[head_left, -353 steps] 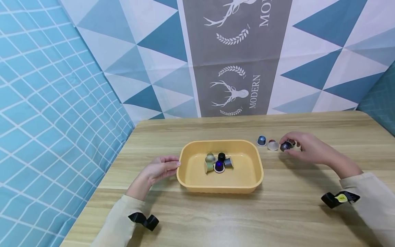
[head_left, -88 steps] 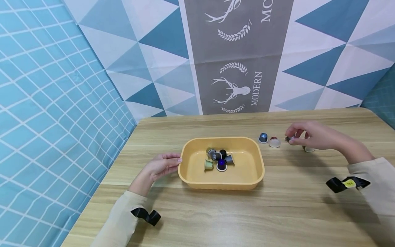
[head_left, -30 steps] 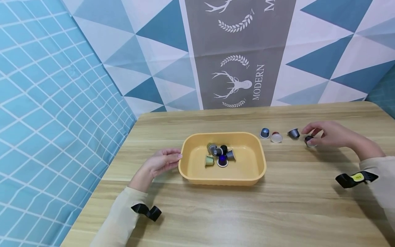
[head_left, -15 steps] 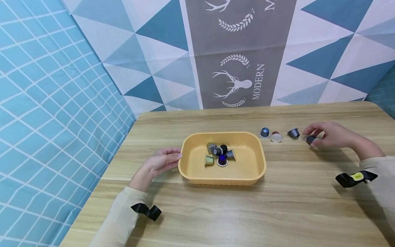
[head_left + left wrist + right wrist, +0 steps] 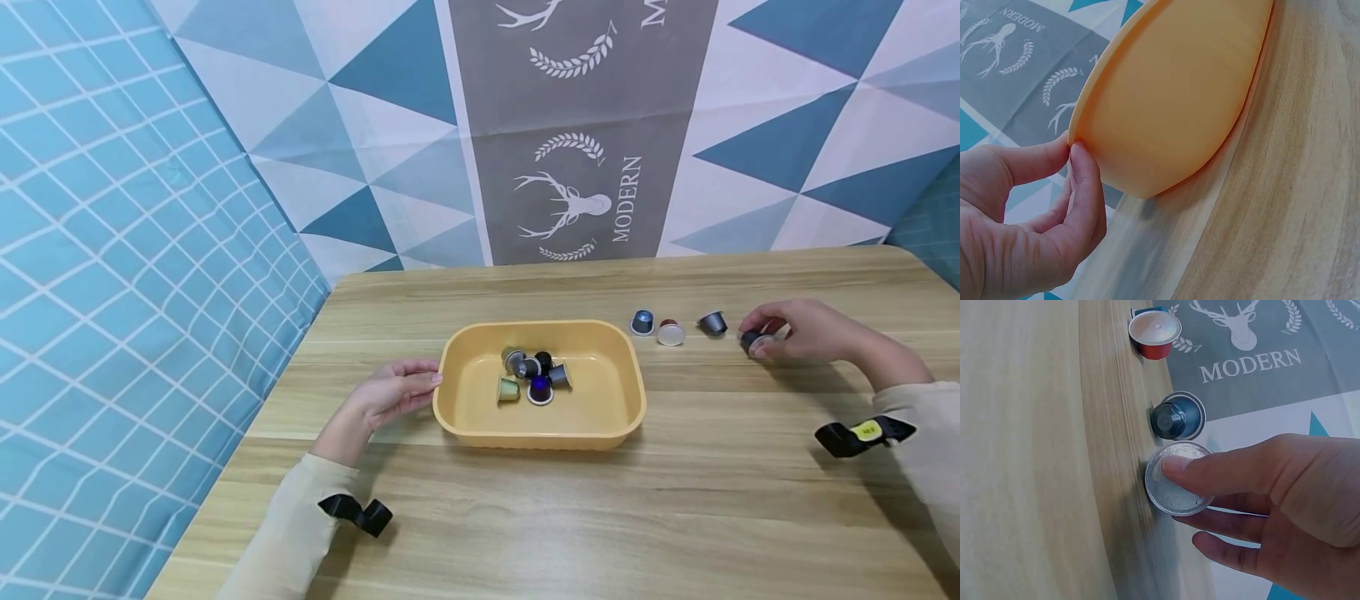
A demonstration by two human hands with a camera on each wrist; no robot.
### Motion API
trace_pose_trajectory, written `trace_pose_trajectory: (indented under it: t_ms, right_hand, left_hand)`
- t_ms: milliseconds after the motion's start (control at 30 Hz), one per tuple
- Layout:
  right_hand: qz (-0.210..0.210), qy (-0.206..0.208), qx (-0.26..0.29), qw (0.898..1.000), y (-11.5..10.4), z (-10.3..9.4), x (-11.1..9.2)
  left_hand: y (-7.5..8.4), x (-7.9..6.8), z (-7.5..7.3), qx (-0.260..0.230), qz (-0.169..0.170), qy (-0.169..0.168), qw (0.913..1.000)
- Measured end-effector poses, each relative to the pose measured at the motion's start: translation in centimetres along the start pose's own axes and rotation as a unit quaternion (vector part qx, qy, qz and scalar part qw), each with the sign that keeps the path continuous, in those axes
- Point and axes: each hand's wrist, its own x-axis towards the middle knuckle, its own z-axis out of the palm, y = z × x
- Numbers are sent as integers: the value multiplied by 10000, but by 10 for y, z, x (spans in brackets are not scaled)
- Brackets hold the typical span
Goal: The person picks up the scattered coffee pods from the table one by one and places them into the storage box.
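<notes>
A wood-grain table (image 5: 555, 525) bears a yellow tray (image 5: 600, 400) before a patterned backdrop (image 5: 405, 125).

tray (image 5: 592, 408): smooth plastic | capsule lid (image 5: 1175, 494): textured, metallic | tabletop (image 5: 570, 525): wood-grain, slight sheen

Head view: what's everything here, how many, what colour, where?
Table: one, light wood, foreground.
Tray: one, yellow, on table.
Capsules: at least six, mixed colours, inside tray.
Loose capsules: four, blue, red, grey, dark, right of tray.
Geometric cloth: one, blue, white, grey, behind.
Grid cloth: one, blue, left.
Teal cloth: one, teal, right.
Devices: two, black, at wrists.
Sleeves: two, beige, on forearms.
Left fingers: one set, gripping tray's left rim.
Right fingers: one set, gripping dark capsule.
</notes>
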Motion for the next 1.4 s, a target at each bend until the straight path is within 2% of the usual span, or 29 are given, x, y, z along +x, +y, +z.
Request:
trace_pose_trajectory:
  t_ms: [567,867,1400]
  right_hand:
    - [-40,90,72,9999,-18,0,-3]
    - [-358,287,72,9989,-34,-1,-5]
    - [-552,287,118,9980,-55,-7,-5]
  left_hand:
    - [2,1,-1,60,26,-13,10000]
    - [1,0,-1,63,39,6,10000]
    - [-3,0,-2,59,57,27,10000]
